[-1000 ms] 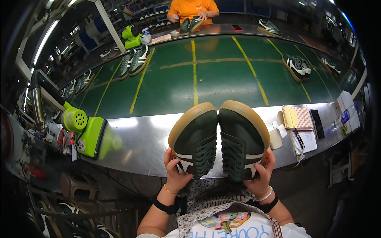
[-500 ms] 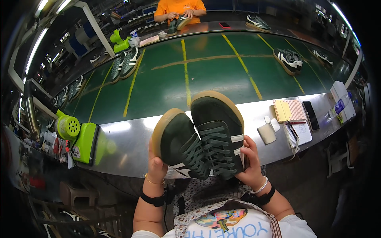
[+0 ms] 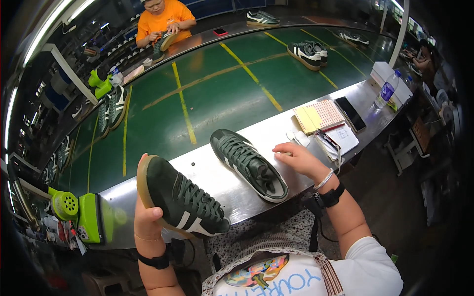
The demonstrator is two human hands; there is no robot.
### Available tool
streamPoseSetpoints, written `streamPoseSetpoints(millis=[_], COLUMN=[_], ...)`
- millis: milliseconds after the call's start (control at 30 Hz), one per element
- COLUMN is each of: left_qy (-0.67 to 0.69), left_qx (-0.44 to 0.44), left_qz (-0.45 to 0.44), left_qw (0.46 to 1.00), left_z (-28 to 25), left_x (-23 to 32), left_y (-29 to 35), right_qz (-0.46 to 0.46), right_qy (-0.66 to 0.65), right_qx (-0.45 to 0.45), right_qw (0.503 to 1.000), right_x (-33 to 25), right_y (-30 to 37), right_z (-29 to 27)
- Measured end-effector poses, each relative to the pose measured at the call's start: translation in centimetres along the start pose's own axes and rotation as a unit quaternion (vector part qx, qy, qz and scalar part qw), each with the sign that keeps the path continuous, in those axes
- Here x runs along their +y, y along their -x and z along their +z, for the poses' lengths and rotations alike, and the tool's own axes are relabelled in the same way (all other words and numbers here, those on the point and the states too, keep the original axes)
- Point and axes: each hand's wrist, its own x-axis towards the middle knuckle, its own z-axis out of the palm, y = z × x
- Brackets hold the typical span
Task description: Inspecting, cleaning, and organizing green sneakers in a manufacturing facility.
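Slippage could drop the held shoe point(image 3: 170, 197) at left, tilted beside the bench point(image 3: 198, 172), if its one-handed grip loosened; a bump could tip the standing shoe point(image 3: 239, 155), its heel near the bench's front edge. The left hand point(image 3: 147, 222) clasps the sole, thumb showing, other fingers mostly hidden. The right hand point(image 3: 303, 160) reaches leftward, fingers extended, slightly parted, apparently gripping nothing, just beside the standing shoe.

- Bright white light is cast by tube lights point(image 3: 42, 35) at upper left.
- Strong glare is reflected by the steel tabletop point(image 3: 202, 172).
- Far areas are left dim.
- Edges are bowed by fisheye distortion; corners are blackened.
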Motion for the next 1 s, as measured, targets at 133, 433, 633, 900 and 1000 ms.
streamPoseSetpoints(millis=[133,433,633,900,1000], left_qy=[0.105,-0.059,-0.154,-0.179,-0.199], left_qx=[0.074,0.029,0.048,0.053,0.079], left_qz=[-0.044,-0.065,-0.052,-0.029,-0.016], left_qw=[0.991,0.996,0.986,0.982,0.977], left_z=[0.0,2.4,2.4,3.9,3.8], left_x=[-0.5,-7.2,-8.5,-7.9,-8.5], left_y=[3.7,7.9,9.4,9.2,9.5], right_qz=[0.137,0.042,-0.043,-0.042,-0.057], right_qy=[0.413,0.37,-0.231,-0.197,-0.161], right_qx=[0.159,0.255,0.04,-0.136,-0.119], right_qw=[0.886,0.892,0.971,0.97,0.978], right_x=[2.6,3.0,-11.7,-14.2,-14.5], right_y=[-1.5,-0.6,4.9,7.3,8.0], right_z=[-3.4,-3.9,2.9,10.2,11.0])
